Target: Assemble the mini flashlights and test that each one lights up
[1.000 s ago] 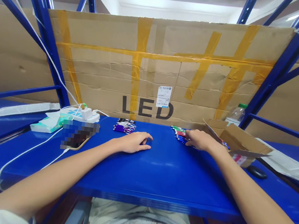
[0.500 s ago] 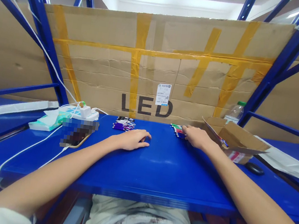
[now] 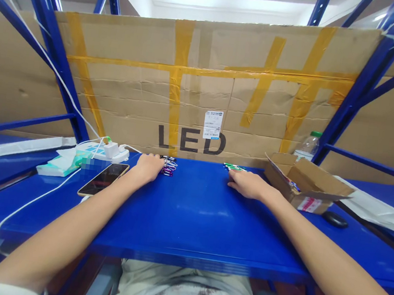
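My left hand (image 3: 149, 166) lies palm down over the left end of a small row of carabiner keychains (image 3: 170, 165), with silvery clips and purple and black bodies. Its fingers reach forward over them, and the hand hides most of the bodies. On the right, my right hand (image 3: 246, 184) rests palm down at a row of pens (image 3: 232, 166). Its fingertips touch the near pens, with the thumb a little apart. Green and white pens show beyond the fingers, while the others are covered by the hand.
An open cardboard box (image 3: 308, 184) stands right of the pens, with a black mouse (image 3: 334, 219) beside it. A phone (image 3: 103, 180), white cables, a power strip (image 3: 109, 150) and a tissue pack (image 3: 59, 163) lie left. A large cardboard sheet (image 3: 135, 91) closes off the back.
My left hand has moved left and forward onto the carabiner keychains. My right hand has slid slightly left and nearer over the pens, covering the red and blue ones. The camera view has shifted slightly.
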The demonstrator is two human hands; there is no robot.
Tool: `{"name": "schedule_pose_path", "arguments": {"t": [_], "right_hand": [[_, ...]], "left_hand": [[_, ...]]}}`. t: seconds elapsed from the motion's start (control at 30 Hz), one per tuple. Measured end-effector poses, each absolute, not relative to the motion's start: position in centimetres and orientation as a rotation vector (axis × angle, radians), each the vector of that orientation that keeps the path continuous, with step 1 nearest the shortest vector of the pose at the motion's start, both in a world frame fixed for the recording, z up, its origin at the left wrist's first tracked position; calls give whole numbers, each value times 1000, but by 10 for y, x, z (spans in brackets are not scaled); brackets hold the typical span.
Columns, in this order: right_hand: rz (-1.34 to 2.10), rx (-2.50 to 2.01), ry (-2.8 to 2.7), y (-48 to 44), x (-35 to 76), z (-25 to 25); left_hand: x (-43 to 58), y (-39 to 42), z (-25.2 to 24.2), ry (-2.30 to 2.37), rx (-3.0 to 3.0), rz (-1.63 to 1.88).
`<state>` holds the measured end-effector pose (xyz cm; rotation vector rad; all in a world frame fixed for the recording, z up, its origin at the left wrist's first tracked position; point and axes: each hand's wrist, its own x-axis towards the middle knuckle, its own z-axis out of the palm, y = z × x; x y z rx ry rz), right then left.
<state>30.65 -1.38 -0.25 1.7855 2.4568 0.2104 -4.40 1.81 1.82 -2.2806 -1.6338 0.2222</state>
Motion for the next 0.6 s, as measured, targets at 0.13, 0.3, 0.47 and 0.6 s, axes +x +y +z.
{"name": "schedule_pose_path", "arguments": {"t": [0.13, 0.3, 0.47, 0.6], "right_hand": [[205, 1778, 2479, -12, 308, -3], [208, 1746, 2496, -9, 311, -6], [172, 1736, 2527, -3, 315, -9], [159, 1728, 2561, 0, 318, -11]], "left_hand": [[-44, 20, 17, -1665, -2284, 260], [-44, 23, 18, -1677, -2284, 284], [-45, 24, 18, -1684, -2271, 309], [-45, 24, 20, -1685, -2261, 333]]}}
